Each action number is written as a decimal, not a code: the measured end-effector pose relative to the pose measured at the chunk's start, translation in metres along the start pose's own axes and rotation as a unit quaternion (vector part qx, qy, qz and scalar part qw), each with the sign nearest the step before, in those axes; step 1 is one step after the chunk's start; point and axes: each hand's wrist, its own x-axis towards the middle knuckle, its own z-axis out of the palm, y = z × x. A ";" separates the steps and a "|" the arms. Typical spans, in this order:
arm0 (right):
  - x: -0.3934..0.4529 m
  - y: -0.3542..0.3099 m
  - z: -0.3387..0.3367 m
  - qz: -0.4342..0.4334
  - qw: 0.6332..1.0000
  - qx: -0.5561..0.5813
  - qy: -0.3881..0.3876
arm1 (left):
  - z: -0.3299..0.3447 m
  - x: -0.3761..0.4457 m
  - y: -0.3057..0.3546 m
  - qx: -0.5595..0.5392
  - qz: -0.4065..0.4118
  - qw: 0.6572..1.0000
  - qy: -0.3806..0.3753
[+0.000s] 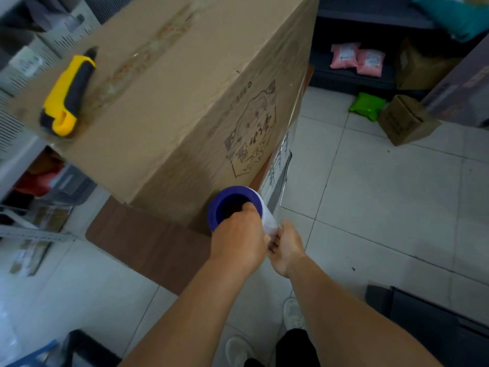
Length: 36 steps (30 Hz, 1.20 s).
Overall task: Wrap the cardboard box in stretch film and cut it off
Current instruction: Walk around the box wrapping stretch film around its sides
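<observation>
A large cardboard box (185, 83) stands on a low brown table (148, 242); a printed drawing shows on its side. A yellow-and-black utility knife (67, 96) lies on the box's top at the left. A roll of stretch film with a blue core (232, 205) is held upright against the box's near lower corner. My left hand (238, 239) grips the top of the core, with fingers hooked inside it. My right hand (285, 247) holds the roll's lower end. Clear film (280, 176) stretches from the roll up along the box's right edge.
White tiled floor (370, 194) spreads to the right. A small cardboard box (404, 120), a green packet (367, 104) and pink packets (357, 58) lie near dark shelving at the back right. Grey crates (68, 186) stand at the left. My shoes show below.
</observation>
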 end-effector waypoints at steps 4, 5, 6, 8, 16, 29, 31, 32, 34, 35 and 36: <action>-0.010 0.028 0.005 0.011 1.000 -0.010 0.024 | 0.004 -0.016 -0.020 0.002 0.006 1.000 -0.005; -0.012 0.035 0.006 0.010 0.999 -0.010 0.030 | 0.004 -0.019 -0.025 0.003 0.006 1.000 -0.005; -0.014 0.041 0.008 0.009 0.999 -0.006 0.032 | 0.004 -0.022 -0.029 0.003 0.006 1.000 -0.006; -0.017 0.050 0.012 0.011 1.000 0.004 0.025 | 0.003 -0.027 -0.038 0.001 0.006 1.000 -0.006; -0.027 0.072 0.022 0.020 1.000 0.015 0.006 | 0.004 -0.044 -0.054 -0.011 0.016 1.000 0.004; -0.037 0.110 0.036 0.052 0.999 -0.009 0.004 | 0.014 -0.064 -0.091 -0.010 -0.023 1.000 -0.008; -0.038 0.117 0.045 0.055 0.998 -0.015 0.000 | 0.012 -0.064 -0.099 -0.012 -0.029 0.999 -0.013; -0.040 0.119 0.048 0.054 0.998 -0.020 -0.002 | 0.011 -0.064 -0.103 -0.012 -0.031 0.999 -0.014; -0.043 0.124 0.053 0.046 0.999 -0.021 -0.002 | 0.009 -0.064 -0.111 -0.013 -0.029 0.999 -0.018; -0.045 0.125 0.055 0.041 0.999 -0.020 -0.001 | 0.008 -0.065 -0.114 -0.013 -0.025 0.999 -0.019; -0.045 0.127 0.057 0.036 0.999 -0.021 0.002 | 0.008 -0.066 -0.116 -0.012 -0.021 0.999 -0.022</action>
